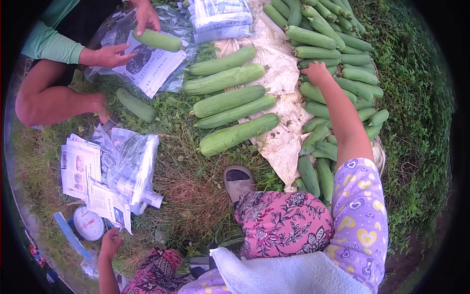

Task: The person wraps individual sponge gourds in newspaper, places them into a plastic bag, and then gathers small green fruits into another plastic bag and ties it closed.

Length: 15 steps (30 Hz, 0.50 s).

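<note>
My right hand reaches into the pile of green luffa gourds. Its fingers bend over the end of one gourd, which still lies among the others. Down at the lower left, my left hand is held loosely with its fingers bent and apart. Close beside it are the corner of a newspaper sheet and a round dial scale. Several gourds lie in a row between the two hands' sides, partly on grass and partly on a pale sack sheet.
Across from me, a person's hands hold a gourd above newspaper and clear plastic. A single gourd rests by that person's foot. Stacked wrapped newspaper is at the top, plastic bags at the left.
</note>
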Each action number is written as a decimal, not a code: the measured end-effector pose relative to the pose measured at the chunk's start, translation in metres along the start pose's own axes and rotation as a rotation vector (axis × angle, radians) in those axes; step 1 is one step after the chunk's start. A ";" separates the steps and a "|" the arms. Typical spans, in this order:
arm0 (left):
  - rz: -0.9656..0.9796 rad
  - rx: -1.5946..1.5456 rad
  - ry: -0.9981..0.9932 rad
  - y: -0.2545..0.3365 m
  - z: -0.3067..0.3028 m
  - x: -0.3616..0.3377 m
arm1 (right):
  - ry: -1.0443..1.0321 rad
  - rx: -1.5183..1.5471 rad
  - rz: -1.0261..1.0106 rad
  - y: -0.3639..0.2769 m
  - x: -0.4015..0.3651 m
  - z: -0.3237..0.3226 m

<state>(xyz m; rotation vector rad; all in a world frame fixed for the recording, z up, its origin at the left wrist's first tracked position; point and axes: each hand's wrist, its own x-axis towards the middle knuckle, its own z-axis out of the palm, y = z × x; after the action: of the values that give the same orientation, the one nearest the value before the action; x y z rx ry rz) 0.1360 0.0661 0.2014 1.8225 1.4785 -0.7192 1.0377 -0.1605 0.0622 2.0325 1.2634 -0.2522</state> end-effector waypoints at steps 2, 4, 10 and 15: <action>0.000 0.006 -0.019 -0.012 0.003 0.000 | 0.007 0.001 0.003 -0.004 -0.002 0.000; 0.019 0.000 -0.020 -0.019 0.005 -0.001 | 0.107 0.059 0.011 -0.007 -0.005 0.007; 0.001 0.007 -0.022 -0.007 0.000 -0.006 | 0.271 0.145 0.038 -0.008 -0.004 0.017; -0.002 -0.021 -0.016 -0.001 0.001 -0.009 | 0.319 0.285 0.068 -0.009 -0.018 0.002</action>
<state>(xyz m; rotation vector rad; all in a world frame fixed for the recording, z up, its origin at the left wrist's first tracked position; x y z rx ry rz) 0.1327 0.0600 0.2071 1.7959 1.4730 -0.7146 1.0215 -0.1727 0.0657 2.4286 1.4096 -0.0795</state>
